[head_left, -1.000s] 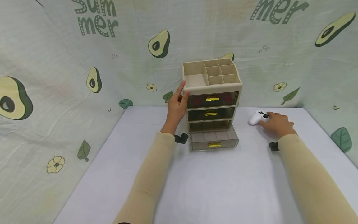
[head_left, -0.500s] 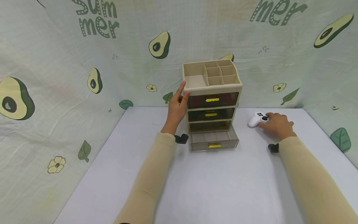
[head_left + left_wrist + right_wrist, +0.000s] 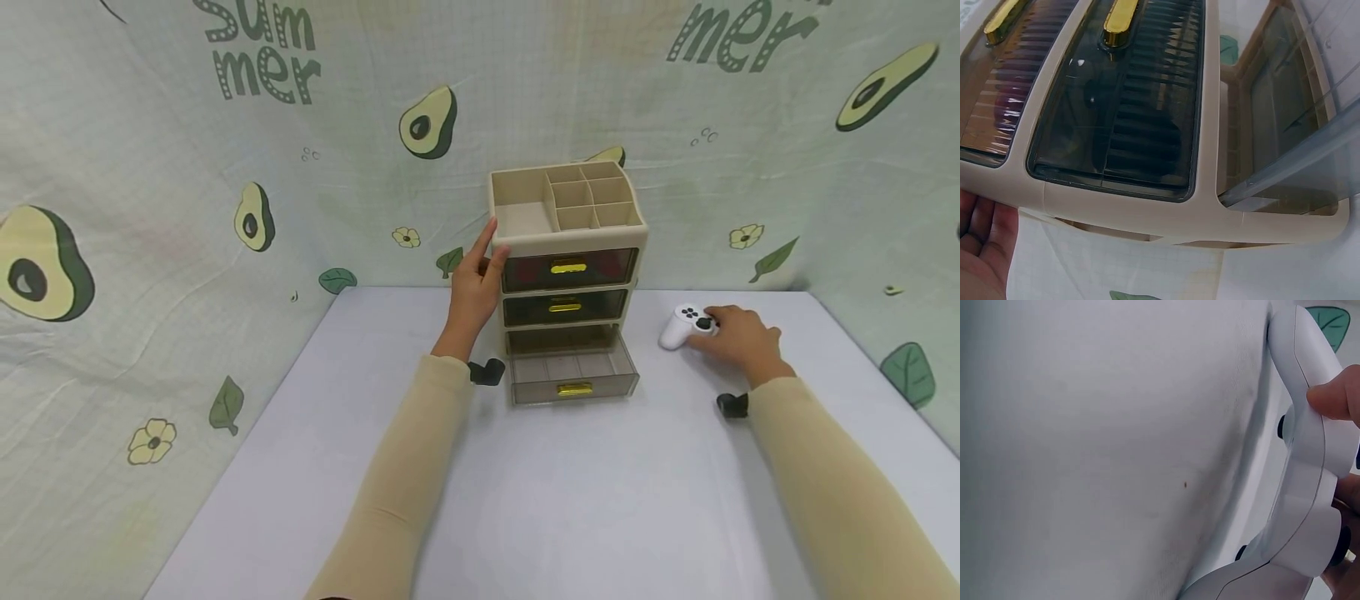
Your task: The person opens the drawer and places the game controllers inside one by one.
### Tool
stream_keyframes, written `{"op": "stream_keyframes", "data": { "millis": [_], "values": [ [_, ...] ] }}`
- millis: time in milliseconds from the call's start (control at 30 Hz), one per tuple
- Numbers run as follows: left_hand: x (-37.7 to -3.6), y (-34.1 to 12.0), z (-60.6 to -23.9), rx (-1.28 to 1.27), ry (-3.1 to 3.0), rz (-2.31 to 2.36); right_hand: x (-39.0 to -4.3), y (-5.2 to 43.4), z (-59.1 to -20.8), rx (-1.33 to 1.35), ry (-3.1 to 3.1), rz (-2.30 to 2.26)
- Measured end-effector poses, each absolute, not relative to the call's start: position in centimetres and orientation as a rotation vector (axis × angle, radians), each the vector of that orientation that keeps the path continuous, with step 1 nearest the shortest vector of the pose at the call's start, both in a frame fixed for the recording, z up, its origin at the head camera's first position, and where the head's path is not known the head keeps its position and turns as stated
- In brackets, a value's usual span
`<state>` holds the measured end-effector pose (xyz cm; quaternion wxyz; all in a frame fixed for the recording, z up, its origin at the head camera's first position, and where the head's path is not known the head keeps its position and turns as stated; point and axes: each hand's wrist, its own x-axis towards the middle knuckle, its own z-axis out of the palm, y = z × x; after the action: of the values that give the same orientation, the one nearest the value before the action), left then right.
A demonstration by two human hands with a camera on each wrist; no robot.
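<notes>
A beige desktop drawer organizer point(image 3: 567, 242) stands at the back of the table. My left hand point(image 3: 474, 293) rests against its upper left side, index finger up along the edge and thumb at the front corner. In the left wrist view, fingers point(image 3: 988, 234) show beside the organizer's frame; some are partly hidden. Its clear bottom drawer point(image 3: 573, 371) is pulled out, while the two dark drawers above are closed. To the right, my right hand point(image 3: 742, 340) grips a white game controller point(image 3: 678, 327). The right wrist view shows a fingertip point(image 3: 1335, 397) on the controller's edge.
Open compartments point(image 3: 573, 196) form the organizer's top. A white table point(image 3: 585, 500) lies beneath everything. Cloth printed with avocados point(image 3: 427, 122) hangs behind and at both sides.
My right hand and the game controller have shifted slightly left and toward me, and the controller has turned a little. The left hand stays against the organizer.
</notes>
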<state>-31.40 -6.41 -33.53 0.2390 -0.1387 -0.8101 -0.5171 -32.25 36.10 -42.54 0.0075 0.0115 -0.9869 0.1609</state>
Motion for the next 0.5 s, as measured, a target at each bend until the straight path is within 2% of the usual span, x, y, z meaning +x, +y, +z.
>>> {"op": "stream_keyframes", "data": {
  "millis": [500],
  "values": [
    [-31.5,-6.5,-33.6,-0.382,-2.215,-1.431,-30.4,34.9,-41.0,0.106,-3.021,0.452]
  ]
}}
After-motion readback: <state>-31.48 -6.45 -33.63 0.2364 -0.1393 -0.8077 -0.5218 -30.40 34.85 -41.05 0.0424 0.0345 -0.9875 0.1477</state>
